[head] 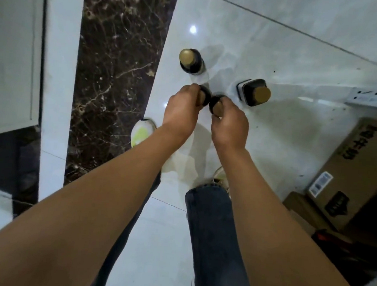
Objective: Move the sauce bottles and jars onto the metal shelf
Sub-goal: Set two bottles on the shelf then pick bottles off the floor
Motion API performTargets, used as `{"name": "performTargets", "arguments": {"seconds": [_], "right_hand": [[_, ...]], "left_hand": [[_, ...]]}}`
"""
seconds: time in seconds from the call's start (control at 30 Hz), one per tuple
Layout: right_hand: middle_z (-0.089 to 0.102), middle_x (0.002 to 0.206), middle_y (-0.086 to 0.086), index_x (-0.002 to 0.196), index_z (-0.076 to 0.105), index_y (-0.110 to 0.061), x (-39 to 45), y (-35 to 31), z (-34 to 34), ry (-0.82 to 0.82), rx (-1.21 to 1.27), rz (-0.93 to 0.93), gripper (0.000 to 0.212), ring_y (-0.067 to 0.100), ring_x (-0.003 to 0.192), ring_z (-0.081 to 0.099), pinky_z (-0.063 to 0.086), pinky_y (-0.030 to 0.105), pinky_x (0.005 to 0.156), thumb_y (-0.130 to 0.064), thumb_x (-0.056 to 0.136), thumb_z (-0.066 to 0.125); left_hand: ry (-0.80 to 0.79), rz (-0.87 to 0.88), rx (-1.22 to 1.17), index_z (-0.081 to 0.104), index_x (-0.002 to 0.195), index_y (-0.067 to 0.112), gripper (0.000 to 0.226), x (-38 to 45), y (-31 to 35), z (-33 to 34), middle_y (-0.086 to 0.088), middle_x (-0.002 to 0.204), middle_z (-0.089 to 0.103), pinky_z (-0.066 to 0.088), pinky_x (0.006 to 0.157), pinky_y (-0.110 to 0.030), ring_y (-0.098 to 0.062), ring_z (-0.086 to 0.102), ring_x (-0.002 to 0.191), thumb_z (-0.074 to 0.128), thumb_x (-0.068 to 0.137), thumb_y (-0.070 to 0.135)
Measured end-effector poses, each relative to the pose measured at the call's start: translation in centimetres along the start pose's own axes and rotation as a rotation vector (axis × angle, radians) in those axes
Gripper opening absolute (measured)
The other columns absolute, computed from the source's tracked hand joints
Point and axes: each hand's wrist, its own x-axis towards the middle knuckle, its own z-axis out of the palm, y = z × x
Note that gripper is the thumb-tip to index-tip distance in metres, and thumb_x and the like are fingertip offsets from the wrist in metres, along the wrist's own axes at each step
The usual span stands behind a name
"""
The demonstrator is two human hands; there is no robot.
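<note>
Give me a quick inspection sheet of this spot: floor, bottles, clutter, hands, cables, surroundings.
Surface: glossy pale tiled floor with a dark marble strip on the left.
Job's things: four dark bottles with gold caps stand on the floor; far bottle and right bottle untouched.
Clutter: cardboard boxes at right.
Grips: left hand holds the left-held bottle by its top; right hand holds the right-held bottle.
Cables: nothing seen.
Surroundings: white metal shelf beam at right edge; white cabinet at left.
</note>
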Motion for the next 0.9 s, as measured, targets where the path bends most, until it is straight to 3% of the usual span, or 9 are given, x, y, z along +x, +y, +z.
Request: {"name": "performTargets", "arguments": {"seconds": [0.13, 0.23, 0.37, 0.53, 0.67, 0.8, 0.9], "right_hand": [[0.07, 0.111, 0.01, 0.12, 0.063, -0.012, -0.6, -0.1, -2.0, -0.024, 0.029, -0.079, 0.027, 0.03, 0.102, 0.064, 0.045, 0.027, 0.081, -0.011, 0.093, 0.059], [0.071, 0.108, 0.008, 0.12, 0.064, -0.015, -2.5, -0.8, -4.0, -0.029, 0.061, -0.051, 0.03, 0.029, 0.098, 0.064, 0.05, 0.033, 0.08, -0.012, 0.09, 0.063], [0.071, 0.104, 0.004, 0.115, 0.066, -0.017, -6.9, -2.9, -7.8, 0.018, 0.215, 0.064, 0.026, 0.022, 0.095, 0.064, 0.045, 0.025, 0.075, -0.017, 0.089, 0.066], [0.064, 0.093, -0.007, 0.108, 0.067, -0.014, -13.7, -8.3, -14.8, 0.131, 0.383, 0.117, 0.022, 0.014, 0.088, 0.058, 0.037, 0.019, 0.071, -0.011, 0.087, 0.069], [0.063, 0.1, -0.008, 0.115, 0.065, -0.014, -19.1, -13.5, -23.1, 0.199, 0.539, 0.1, 0.036, 0.012, 0.094, 0.06, 0.048, 0.02, 0.084, -0.006, 0.081, 0.072], [0.066, 0.094, -0.008, 0.108, 0.06, -0.011, -24.3, -18.4, -31.1, 0.277, 0.713, 0.051, 0.036, 0.005, 0.085, 0.064, 0.048, 0.008, 0.068, -0.001, 0.077, 0.076], [0.072, 0.098, -0.002, 0.105, 0.061, -0.015, -27.5, -21.5, -36.4, 0.342, 0.741, -0.011, 0.037, 0.013, 0.093, 0.069, 0.053, 0.019, 0.073, -0.005, 0.074, 0.079]], "left_hand": [[-0.031, 0.046, 0.115, 0.054, 0.107, 0.009, 0.017, -0.6, 0.7, -0.7, -0.012, 0.106, 0.059, 0.032, 0.066, -0.031, -0.033, 0.059, 0.085, 0.05, 0.091, 0.003], [-0.003, 0.064, 0.1, 0.056, 0.109, 0.011, 0.019, -2.3, 1.5, -2.6, -0.01, 0.106, 0.06, 0.034, 0.065, -0.032, -0.031, 0.06, 0.084, 0.055, 0.09, 0.006], [-0.035, 0.152, 0.091, 0.057, 0.112, 0.011, 0.023, -6.1, 3.0, -7.5, -0.01, 0.107, 0.061, 0.041, 0.066, -0.035, -0.031, 0.06, 0.087, 0.06, 0.089, 0.012], [-0.106, 0.229, 0.107, 0.056, 0.109, 0.008, 0.021, -11.1, 7.6, -16.9, -0.012, 0.109, 0.06, 0.045, 0.078, -0.041, -0.033, 0.058, 0.094, 0.061, 0.09, 0.016], [-0.089, 0.275, -0.006, 0.061, 0.106, 0.003, 0.028, -15.8, 12.2, -26.2, -0.015, 0.103, 0.063, 0.047, 0.08, -0.043, -0.032, 0.059, 0.091, 0.068, 0.083, 0.016], [-0.02, 0.36, -0.084, 0.058, 0.088, 0.008, 0.026, -20.3, 16.5, -35.4, -0.01, 0.088, 0.064, 0.047, 0.072, -0.041, -0.03, 0.059, 0.082, 0.076, 0.076, 0.021], [0.032, 0.447, -0.102, 0.062, 0.088, 0.01, 0.026, -23.3, 19.6, -41.5, -0.004, 0.084, 0.065, 0.049, 0.071, -0.04, -0.025, 0.06, 0.078, 0.076, 0.075, 0.027]]}}
